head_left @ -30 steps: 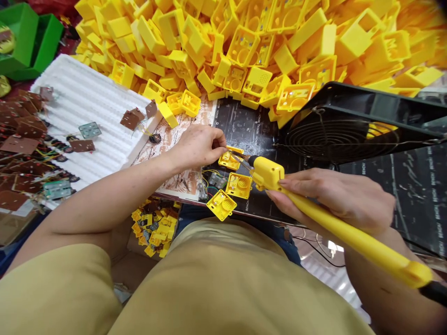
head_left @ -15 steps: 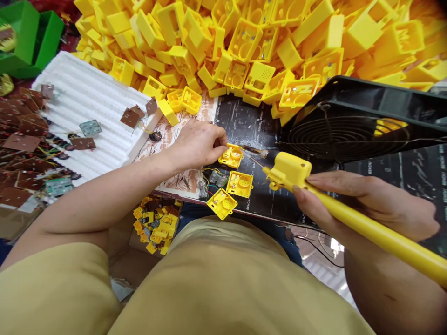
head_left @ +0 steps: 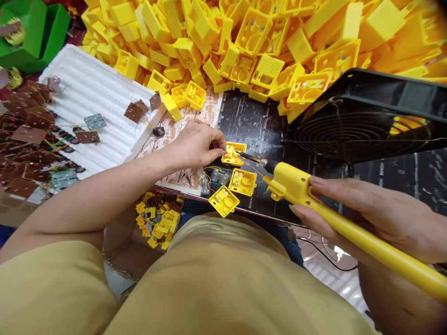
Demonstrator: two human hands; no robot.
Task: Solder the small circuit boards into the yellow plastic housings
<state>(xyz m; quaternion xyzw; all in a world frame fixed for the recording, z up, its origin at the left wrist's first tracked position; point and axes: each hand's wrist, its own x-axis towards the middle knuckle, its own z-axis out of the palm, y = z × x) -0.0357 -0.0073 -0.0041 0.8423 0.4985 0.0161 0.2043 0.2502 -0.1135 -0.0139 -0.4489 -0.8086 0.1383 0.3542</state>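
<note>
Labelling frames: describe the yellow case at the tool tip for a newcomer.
Find the black fan at right. Left of it, three open yellow cases line up. The target case is the farthest from the wearer, the only one between the left hand and the yellow tool.

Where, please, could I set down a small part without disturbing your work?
The upper white foam board looks bare, bordered by the yellow casing pile and brown circuit boards. Some bare black bench shows between that pile, the left hand and the fan. It is crowded by the soldering iron's tip, where three open casings sit close together.
</note>
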